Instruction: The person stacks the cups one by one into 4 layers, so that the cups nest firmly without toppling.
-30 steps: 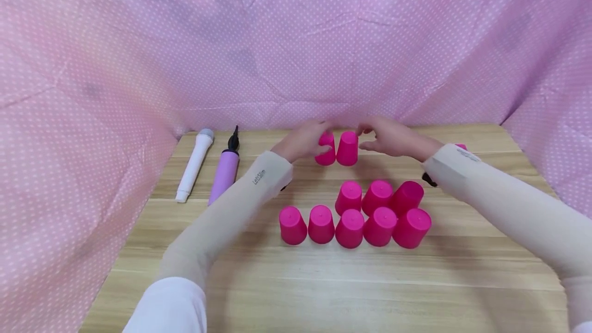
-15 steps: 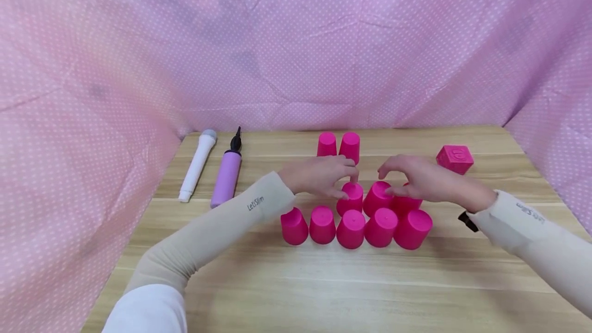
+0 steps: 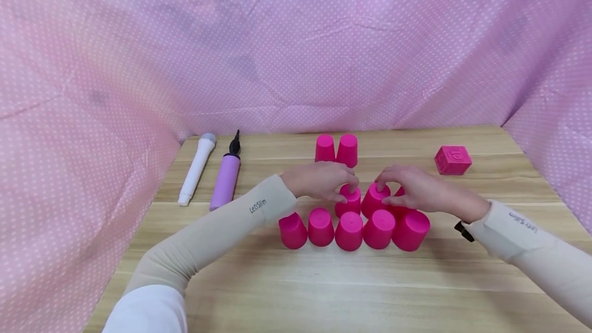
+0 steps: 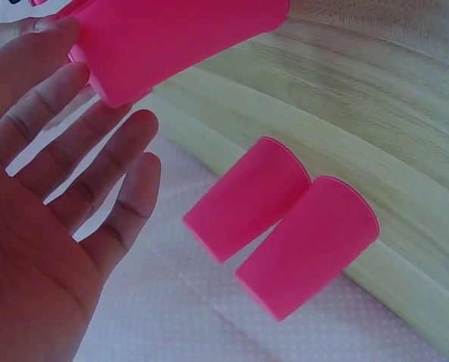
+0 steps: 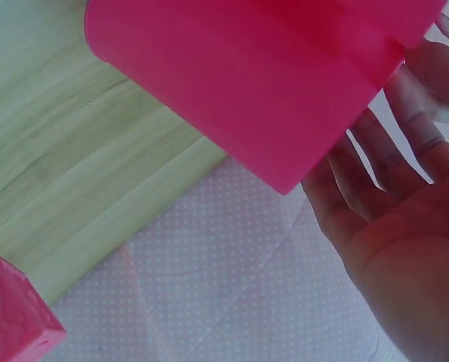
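Note:
Several pink cups stand upside down on the wooden table. My left hand (image 3: 321, 180) pinches the top of the left cup (image 3: 347, 208) in the middle row, thumb and fingers at its base rim. Next to it, my right hand (image 3: 418, 191) holds the top of the neighbouring cup (image 3: 372, 204) the same way. A third cup of that row is mostly hidden behind the right hand. The front row includes a cup (image 3: 349, 233) close in front of the held ones. In the left wrist view, two back cups (image 4: 311, 249) stand side by side.
A pink cube (image 3: 453, 160) sits at the back right of the table (image 3: 324, 292). At the left lie a white microphone (image 3: 196, 171) and a purple hand pump (image 3: 225, 181) with a black nozzle. Pink dotted cloth (image 3: 296, 55) hangs behind the table.
Both hands have come forward from the two back cups to the middle row. Their fingers have closed on two cups there. The right arm has uncovered the pink cube.

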Tool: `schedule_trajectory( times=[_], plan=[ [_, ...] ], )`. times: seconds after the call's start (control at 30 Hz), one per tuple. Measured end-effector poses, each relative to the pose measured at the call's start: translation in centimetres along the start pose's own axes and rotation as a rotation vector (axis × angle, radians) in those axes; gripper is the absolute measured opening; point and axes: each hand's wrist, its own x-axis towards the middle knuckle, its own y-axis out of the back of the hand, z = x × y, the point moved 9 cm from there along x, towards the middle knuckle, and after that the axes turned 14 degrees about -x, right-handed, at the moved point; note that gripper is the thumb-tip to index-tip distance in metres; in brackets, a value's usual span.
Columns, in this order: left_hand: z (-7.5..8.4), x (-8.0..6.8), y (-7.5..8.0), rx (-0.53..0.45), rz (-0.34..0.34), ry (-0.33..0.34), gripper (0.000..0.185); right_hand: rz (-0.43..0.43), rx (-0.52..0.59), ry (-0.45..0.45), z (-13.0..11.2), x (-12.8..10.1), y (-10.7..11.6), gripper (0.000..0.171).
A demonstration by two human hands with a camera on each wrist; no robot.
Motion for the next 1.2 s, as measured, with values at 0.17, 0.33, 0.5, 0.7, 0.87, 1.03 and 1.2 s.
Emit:
schedule_trajectory(
  times=[0.17, 0.33, 0.5, 0.7, 0.87, 1.03, 1.2],
  plan=[
    [0.1, 0.1, 0.0, -0.012, -0.002, 0.009, 0.035, 0.013, 0.004, -0.008, -0.1, -0.1, 0.0, 0.037],
    [-0.2, 0.1, 0.4, -0.013, 0.019, 0.023, 0.032, 0.034, -0.022, -0.012, -0.3, -0.1, 0.2, 0.038],
    [-0.7, -0.7, 1.8, 0.033, 0.072, 0.003, 0.031, 0.112, -0.059, 0.004, -0.6, -0.1, 1.4, 0.037],
    [-2.3, -3.1, 3.4, 0.046, 0.163, -0.010, 0.022, 0.201, -0.102, -0.007, -0.5, 0.1, 3.7, 0.033],
    [-5.2, -5.3, 4.4, 0.011, 0.253, 0.071, 0.022, 0.224, -0.138, -0.066, 0.3, 0.7, 5.1, 0.032],
    [-8.5, -6.9, 5.3, -0.024, 0.335, 0.156, 0.021, 0.264, -0.151, -0.103, 1.4, 2.0, 6.1, 0.029],
    [-11.7, -7.4, 6.0, -0.069, 0.398, 0.236, 0.022, 0.281, -0.147, -0.114, 2.8, 3.8, 6.6, 0.022]
  ],
)
